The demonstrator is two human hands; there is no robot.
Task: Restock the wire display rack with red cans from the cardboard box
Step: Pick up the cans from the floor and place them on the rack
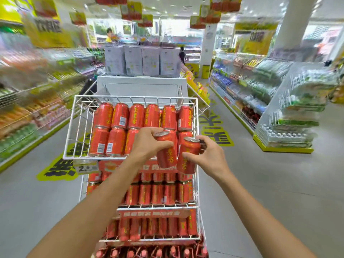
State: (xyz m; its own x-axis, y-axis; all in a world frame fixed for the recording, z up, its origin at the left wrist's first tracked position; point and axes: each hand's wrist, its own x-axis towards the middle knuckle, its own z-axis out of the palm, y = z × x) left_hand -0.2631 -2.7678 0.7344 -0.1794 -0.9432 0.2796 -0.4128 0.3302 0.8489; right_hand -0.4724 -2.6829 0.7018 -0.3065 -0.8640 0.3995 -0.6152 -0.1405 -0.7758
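A white wire display rack [74, 127] stands in front of me, its top basket holding two rows of red cans [119, 116] lying tilted. My left hand [147, 144] grips one red can [165, 155] over the basket's front right corner. Right beside it, my right hand [210, 155] holds a second red can [188, 157]. The two held cans nearly touch. Lower shelves [154, 205] carry more red cans standing upright. No cardboard box is in view.
Grey cartons [141, 60] sit on a white stand behind the rack. Stocked shelves line the aisle on the left and right. A shrink-wrapped bottle stack [290, 112] stands at right. Open grey floor lies on both sides of the rack. Two people stand far back.
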